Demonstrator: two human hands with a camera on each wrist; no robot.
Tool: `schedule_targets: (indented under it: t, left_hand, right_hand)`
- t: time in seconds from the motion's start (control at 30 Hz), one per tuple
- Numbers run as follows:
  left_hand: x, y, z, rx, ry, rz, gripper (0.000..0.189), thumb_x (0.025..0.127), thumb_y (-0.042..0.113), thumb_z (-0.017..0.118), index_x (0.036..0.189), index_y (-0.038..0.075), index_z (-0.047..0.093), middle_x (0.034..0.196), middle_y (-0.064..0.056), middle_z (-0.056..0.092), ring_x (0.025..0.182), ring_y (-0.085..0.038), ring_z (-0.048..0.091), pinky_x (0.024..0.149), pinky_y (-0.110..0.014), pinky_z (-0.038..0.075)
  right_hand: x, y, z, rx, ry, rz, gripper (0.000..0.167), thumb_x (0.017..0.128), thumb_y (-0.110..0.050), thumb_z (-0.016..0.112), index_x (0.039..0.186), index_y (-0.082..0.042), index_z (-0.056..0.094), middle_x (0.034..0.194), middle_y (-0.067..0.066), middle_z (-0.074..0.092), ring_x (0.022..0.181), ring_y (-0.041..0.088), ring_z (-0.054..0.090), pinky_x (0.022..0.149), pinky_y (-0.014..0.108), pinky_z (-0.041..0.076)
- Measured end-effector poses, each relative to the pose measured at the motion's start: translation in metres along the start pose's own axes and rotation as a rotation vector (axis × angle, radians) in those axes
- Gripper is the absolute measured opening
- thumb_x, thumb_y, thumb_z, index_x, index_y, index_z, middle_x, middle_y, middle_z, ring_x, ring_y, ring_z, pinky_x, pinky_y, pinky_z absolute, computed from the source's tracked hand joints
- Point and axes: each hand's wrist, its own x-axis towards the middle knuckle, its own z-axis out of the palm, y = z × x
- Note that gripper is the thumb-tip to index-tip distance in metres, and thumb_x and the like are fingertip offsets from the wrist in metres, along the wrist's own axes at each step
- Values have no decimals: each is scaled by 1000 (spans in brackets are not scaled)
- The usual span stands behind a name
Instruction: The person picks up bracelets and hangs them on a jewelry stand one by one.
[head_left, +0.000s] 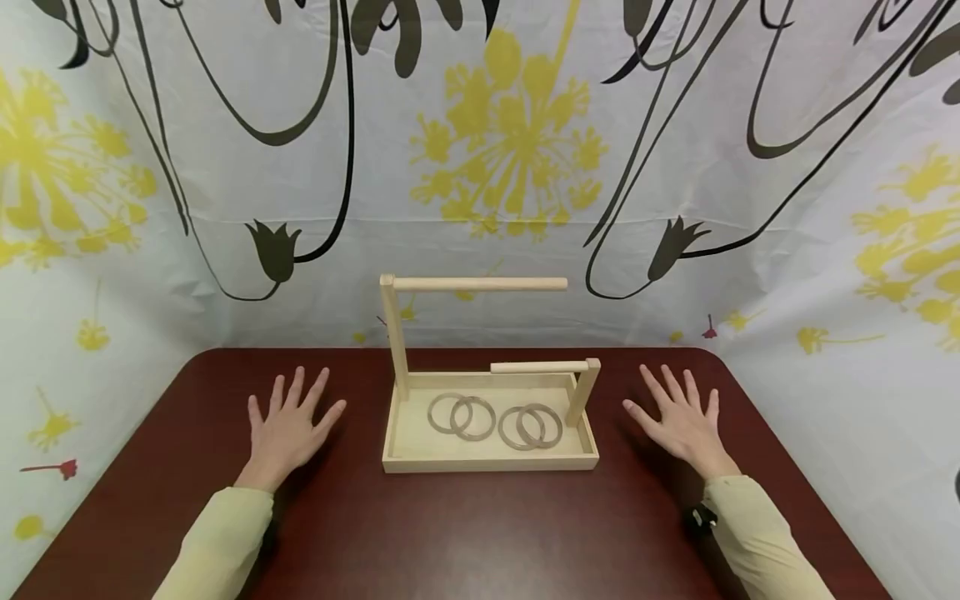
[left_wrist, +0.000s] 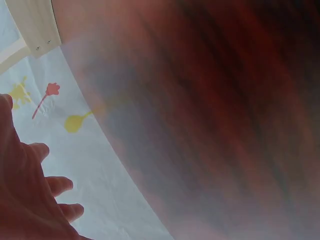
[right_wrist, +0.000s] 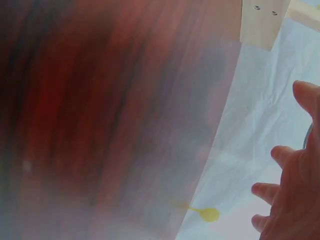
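Note:
My left hand (head_left: 286, 430), palm down with fingers spread, is at the table's left side and holds nothing. Over on the right, my right hand (head_left: 684, 427) lies the same way, fingers apart. Between them stands a shallow wooden tray (head_left: 491, 466) with two posts. From the tall left post (head_left: 394, 337) a long dowel (head_left: 480, 284) reaches right; from the short right post (head_left: 582, 393) a shorter dowel (head_left: 536, 367) reaches left. Inside the tray lie two overlapping pairs of thin rings, a left pair (head_left: 487, 427) and a right pair (head_left: 557, 433).
The dark red-brown table (head_left: 480, 533) has rounded far corners. Behind it and along both sides hangs a white cloth (head_left: 465, 192) printed with yellow and dark flowers. A black band (head_left: 699, 521) shows at the right wrist, beside the light sleeve (head_left: 757, 533).

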Motion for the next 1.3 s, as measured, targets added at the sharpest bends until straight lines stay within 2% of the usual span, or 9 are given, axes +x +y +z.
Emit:
schedule_targets:
  t: [0.1, 0.23, 0.37, 0.57, 0.73, 0.93, 1.3]
  left_hand:
    - [3, 4, 0, -10, -14, 0, 74, 97, 56, 45, 155, 16, 23, 156, -25, 12, 141, -49, 4, 102, -71, -6]
    - [4, 13, 4, -34, -48, 4, 75, 97, 57, 44, 156, 17, 20, 157, -25, 11, 140, -49, 4, 102, -70, -6]
    - [4, 23, 7, -42, -54, 25, 75, 97, 56, 45, 156, 17, 21, 157, -24, 13, 141, -48, 7, 103, -70, -4]
    - [4, 37, 15, -39, -49, 67, 75, 96, 57, 47, 154, 15, 27, 156, -23, 18, 141, -47, 13, 104, -69, 0]
    - [1, 46, 20, -34, -75, 107, 75, 95, 60, 46, 153, 15, 30, 155, -22, 22, 140, -46, 16, 105, -68, 2]
    - [0, 58, 25, -16, -90, 152, 77, 94, 62, 46, 152, 14, 33, 154, -22, 26, 139, -46, 21, 106, -68, 4]
    - [-1, 70, 29, 21, -150, 178, 81, 93, 64, 44, 154, 13, 29, 153, -22, 27, 140, -44, 21, 107, -66, 4]
  right_hand:
    - [0, -2, -3, 8, 6, -7, 76, 96, -59, 45, 153, -12, 27, 151, 28, 26, 140, 49, 6, 102, 70, -4]
    - [0, -6, -3, 62, 12, -79, 67, 99, -45, 50, 149, -4, 35, 142, 32, 39, 134, 52, 24, 103, 68, 15]
    - [-2, -12, -3, 143, -4, -126, 60, 100, -34, 52, 146, 2, 38, 137, 35, 42, 128, 54, 32, 99, 67, 27]
    - [-7, -22, -6, 236, 1, -133, 55, 100, -31, 54, 141, 4, 44, 136, 30, 47, 126, 49, 40, 98, 62, 32]
    - [-12, -30, -9, 257, 43, -164, 43, 97, -24, 59, 130, 4, 55, 127, 27, 54, 119, 45, 48, 94, 59, 37]
    - [-17, -38, -12, 274, 71, -198, 34, 94, -15, 63, 123, 2, 60, 119, 22, 59, 113, 41, 54, 90, 56, 42]
    - [-27, -56, -14, 314, 103, -237, 25, 92, -13, 65, 115, -3, 65, 111, 10, 65, 106, 33, 60, 86, 50, 45]
